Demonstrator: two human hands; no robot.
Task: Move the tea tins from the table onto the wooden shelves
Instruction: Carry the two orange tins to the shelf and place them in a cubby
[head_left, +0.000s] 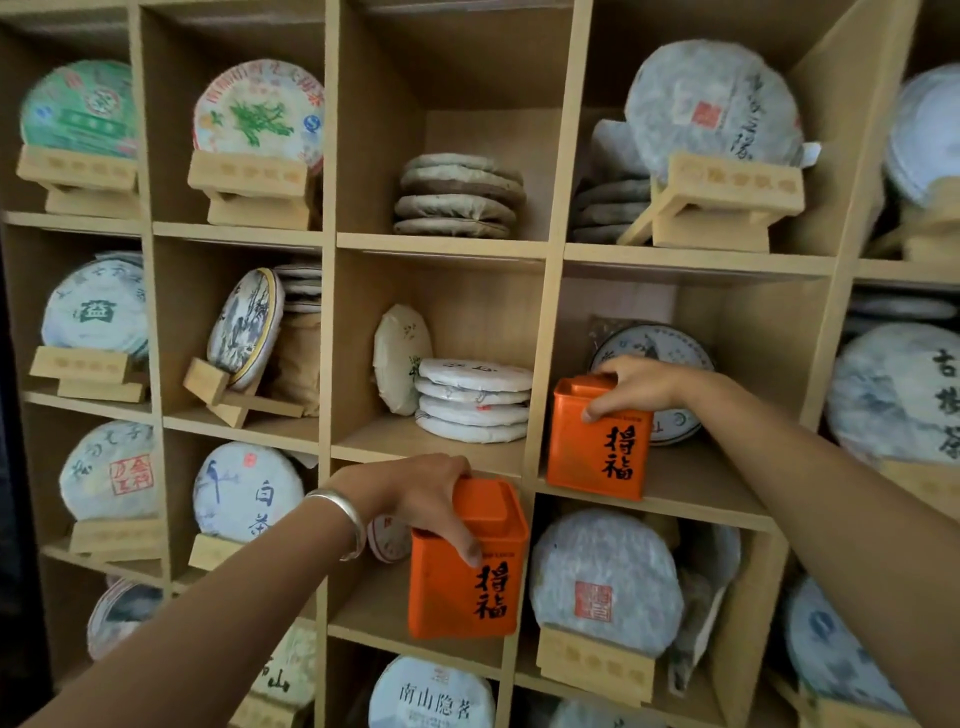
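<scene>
Two orange square tea tins with black characters are at the wooden shelves (441, 244). My left hand (415, 499), with a silver bangle on the wrist, grips the top of the lower tin (467, 582), which is at the front of a lower middle compartment; I cannot tell whether its base rests on the board. My right hand (639, 387) holds the top of the upper tin (597, 447), which stands on the shelf board one compartment up and to the right, in front of a wrapped tea cake (670, 348).
The grid of compartments holds wrapped round tea cakes, some upright on small wooden stands (727, 202), some stacked flat (472, 400). A tea cake on a stand (602, 587) fills the compartment right of the lower tin. The table is out of view.
</scene>
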